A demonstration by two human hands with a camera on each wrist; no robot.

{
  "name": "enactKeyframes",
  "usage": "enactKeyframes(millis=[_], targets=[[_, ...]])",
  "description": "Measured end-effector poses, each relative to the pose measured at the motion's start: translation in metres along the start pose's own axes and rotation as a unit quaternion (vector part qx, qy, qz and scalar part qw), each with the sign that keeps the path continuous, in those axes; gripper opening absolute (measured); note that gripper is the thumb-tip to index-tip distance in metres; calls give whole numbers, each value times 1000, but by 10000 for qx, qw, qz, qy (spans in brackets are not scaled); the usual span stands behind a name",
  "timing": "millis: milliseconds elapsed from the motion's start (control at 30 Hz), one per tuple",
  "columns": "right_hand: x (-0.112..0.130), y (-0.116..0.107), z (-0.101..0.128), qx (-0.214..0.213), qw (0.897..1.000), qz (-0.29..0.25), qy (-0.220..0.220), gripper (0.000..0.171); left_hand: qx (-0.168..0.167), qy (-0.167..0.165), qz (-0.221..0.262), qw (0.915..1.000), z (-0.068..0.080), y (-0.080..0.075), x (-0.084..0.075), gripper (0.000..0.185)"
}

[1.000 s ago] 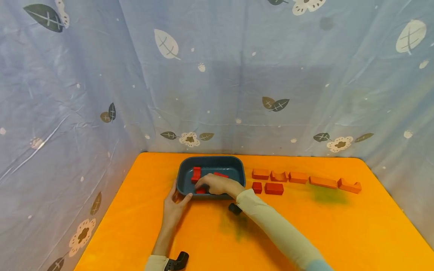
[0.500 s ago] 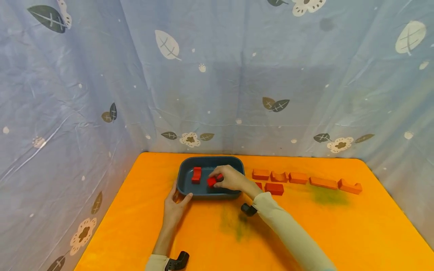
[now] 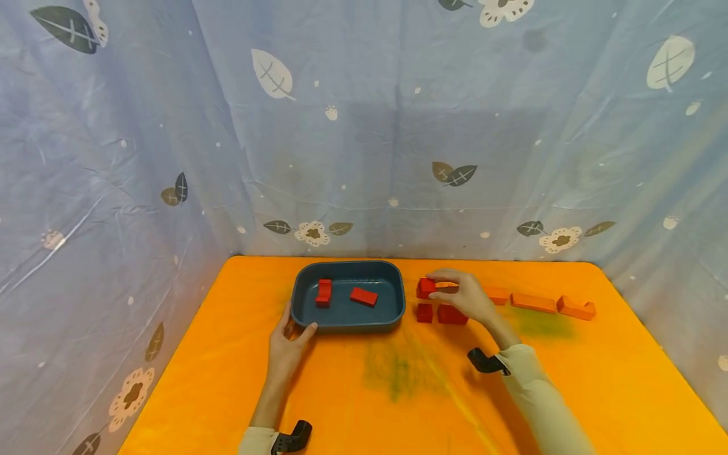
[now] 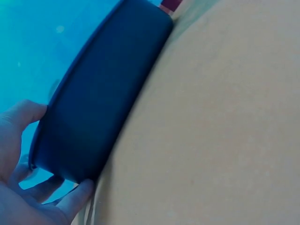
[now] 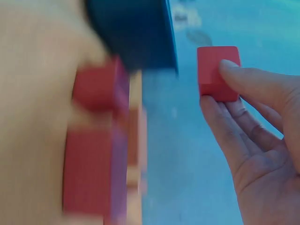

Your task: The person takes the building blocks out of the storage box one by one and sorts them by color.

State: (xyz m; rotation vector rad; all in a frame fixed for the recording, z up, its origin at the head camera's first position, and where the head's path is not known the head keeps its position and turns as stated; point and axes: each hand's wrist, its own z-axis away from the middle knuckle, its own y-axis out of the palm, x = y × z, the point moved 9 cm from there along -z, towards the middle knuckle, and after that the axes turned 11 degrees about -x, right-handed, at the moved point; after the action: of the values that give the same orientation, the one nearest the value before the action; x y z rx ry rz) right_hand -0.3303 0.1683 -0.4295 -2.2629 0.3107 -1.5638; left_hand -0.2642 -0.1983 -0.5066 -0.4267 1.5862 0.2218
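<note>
Just right of frame centre in the head view, the right hand (image 3: 463, 296) pinches a small red wooden cube (image 3: 425, 287) between thumb and fingertips, just above the orange table (image 3: 569, 379). It looks light, rigid and smooth-faced; opposite flat faces give the surest hold. The left hand (image 3: 289, 344) grips the dark blue plastic tray (image 3: 347, 323) at its lower-left corner.
</note>
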Motion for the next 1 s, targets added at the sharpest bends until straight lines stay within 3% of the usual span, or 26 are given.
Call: enactKeyframes(millis=[167, 333, 533, 700, 867, 1000], targets=[[-24, -46, 19, -369, 9972, 630, 180, 42, -4, 0, 16, 10000, -1, -1, -2, 81], [-43, -70, 36, -541, 9913, 1195, 110, 39, -13, -33, 21, 10000, -2, -1, -3, 82], [-68, -65, 51, -195, 9851, 1706, 57, 35, -13, -98, -35, 9999, -1, 1, -1, 82], [-72, -62, 53, -151, 9823, 1862, -93, 38, -53, -140, -22, 9999, 0, 0, -1, 83], [-61, -60, 54, 166, 9740, 2254, -166, 44, -13, -183, -96, 9998, 0, 1, 1, 82], [-31, -57, 44, 203, 9650, 2594, -318, 42, -1, -139, -95, 9999, 0, 0, 0, 82]])
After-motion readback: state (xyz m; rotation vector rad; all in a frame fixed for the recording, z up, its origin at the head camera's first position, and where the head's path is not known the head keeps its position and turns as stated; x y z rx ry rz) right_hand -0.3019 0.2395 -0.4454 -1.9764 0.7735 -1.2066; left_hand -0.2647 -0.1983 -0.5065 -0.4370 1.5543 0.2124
